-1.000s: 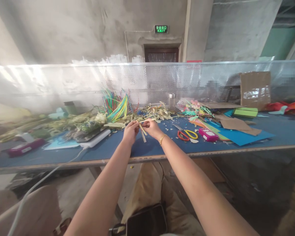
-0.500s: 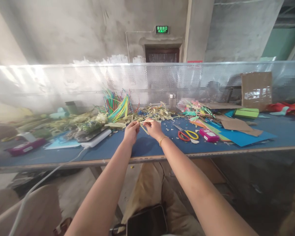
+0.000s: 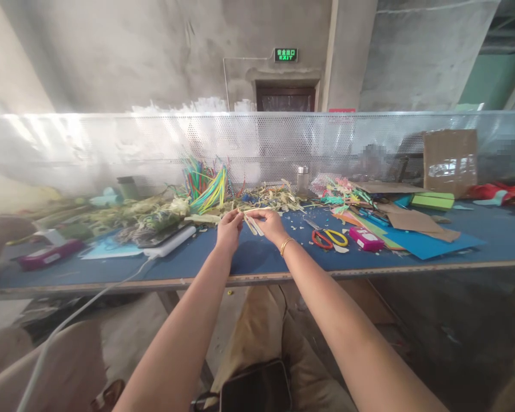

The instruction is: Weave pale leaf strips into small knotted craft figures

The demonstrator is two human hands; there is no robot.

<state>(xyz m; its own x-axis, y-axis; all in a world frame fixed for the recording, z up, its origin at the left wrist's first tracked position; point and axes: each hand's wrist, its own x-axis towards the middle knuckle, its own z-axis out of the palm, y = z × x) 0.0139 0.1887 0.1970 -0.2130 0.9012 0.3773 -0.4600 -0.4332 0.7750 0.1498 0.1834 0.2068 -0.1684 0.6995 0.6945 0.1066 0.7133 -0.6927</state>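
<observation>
Both hands meet above the blue tabletop, pinching thin pale yellow strips between them. My left hand grips one end with closed fingers. My right hand, with a gold bracelet on the wrist, holds the other end, and short strip ends hang down between the two hands. A heap of pale and green strips lies just behind the hands.
Colourful strips stand up at the back by a perforated metal screen. Red and yellow scissors, a pink box, coloured paper sheets and cardboard lie to the right. A white cable hangs off the left edge.
The strips between my hands have been turned and folded slightly. The hands stay together at the same spot; the view shifted a little.
</observation>
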